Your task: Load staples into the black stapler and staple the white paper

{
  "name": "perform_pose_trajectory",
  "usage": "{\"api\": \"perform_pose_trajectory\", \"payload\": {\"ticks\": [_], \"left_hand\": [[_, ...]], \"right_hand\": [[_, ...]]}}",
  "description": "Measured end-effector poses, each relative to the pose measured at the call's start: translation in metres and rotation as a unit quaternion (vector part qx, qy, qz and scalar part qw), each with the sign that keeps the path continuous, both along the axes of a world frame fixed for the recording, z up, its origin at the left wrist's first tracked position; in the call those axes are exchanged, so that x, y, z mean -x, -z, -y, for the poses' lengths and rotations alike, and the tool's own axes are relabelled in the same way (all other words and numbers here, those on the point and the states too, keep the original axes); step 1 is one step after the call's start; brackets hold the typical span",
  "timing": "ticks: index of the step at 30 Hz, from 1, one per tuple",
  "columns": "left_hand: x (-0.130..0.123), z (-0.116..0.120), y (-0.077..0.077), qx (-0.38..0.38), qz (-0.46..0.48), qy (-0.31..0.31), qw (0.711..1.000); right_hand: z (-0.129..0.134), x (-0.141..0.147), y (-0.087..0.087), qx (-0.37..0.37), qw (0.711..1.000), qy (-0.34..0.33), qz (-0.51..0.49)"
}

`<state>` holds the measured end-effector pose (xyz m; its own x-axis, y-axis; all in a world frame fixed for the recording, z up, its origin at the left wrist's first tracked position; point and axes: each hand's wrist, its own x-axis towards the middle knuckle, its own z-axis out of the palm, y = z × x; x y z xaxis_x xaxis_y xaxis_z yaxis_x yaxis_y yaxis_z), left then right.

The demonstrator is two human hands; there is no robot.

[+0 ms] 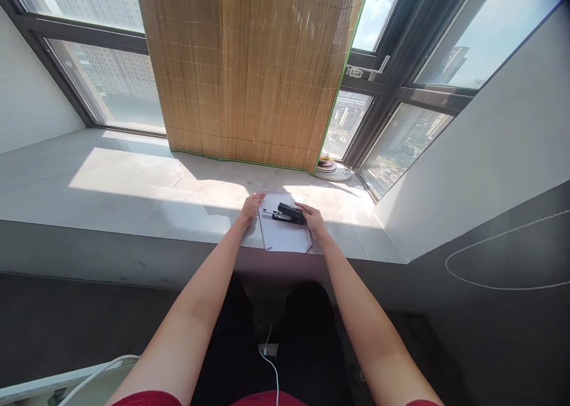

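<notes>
A stack of white paper (285,238) lies on the pale window sill, its front end at the sill's edge. On top of it rest a black stapler-like object (291,211) and slim pens (271,213), one with a clear barrel; they lie close together, so their exact shapes are hard to make out. My left hand (253,206) is closed on the paper's left edge, near its far corner. At the right edge, my right hand (312,219) is closed around the paper's side, with fingertips against the end of the black object.
A bamboo blind (253,73) with green edging hangs down to the sill (133,174). Stacked round discs or plates (332,170) stand at the sill's right corner. A white cable (274,370) runs down between my legs. A bead chain (463,281) hangs at right.
</notes>
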<state>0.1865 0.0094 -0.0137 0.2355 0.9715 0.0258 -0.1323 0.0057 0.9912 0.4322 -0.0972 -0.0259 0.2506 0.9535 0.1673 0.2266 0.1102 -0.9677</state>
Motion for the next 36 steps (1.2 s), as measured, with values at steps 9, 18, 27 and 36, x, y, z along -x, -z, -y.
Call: {"api": "perform_pose_trajectory", "payload": {"ticks": [9,18,27,36], "left_hand": [[0.011,-0.006,-0.001,0.077,0.133,-0.015,0.988],[0.036,-0.007,-0.002,0.212,0.398,0.013,0.893],[0.036,-0.005,-0.006,0.223,0.486,-0.004,0.845],[0.039,0.001,-0.009,0.194,0.476,0.024,0.857]], "right_hand": [[0.002,0.016,-0.021,-0.014,0.979,-0.033,0.203],[-0.01,0.109,-0.051,-0.291,0.807,-0.021,0.514],[-0.006,0.123,-0.043,-0.334,0.735,-0.056,0.588],[0.029,0.081,-0.012,-0.059,0.943,0.237,0.226]]}}
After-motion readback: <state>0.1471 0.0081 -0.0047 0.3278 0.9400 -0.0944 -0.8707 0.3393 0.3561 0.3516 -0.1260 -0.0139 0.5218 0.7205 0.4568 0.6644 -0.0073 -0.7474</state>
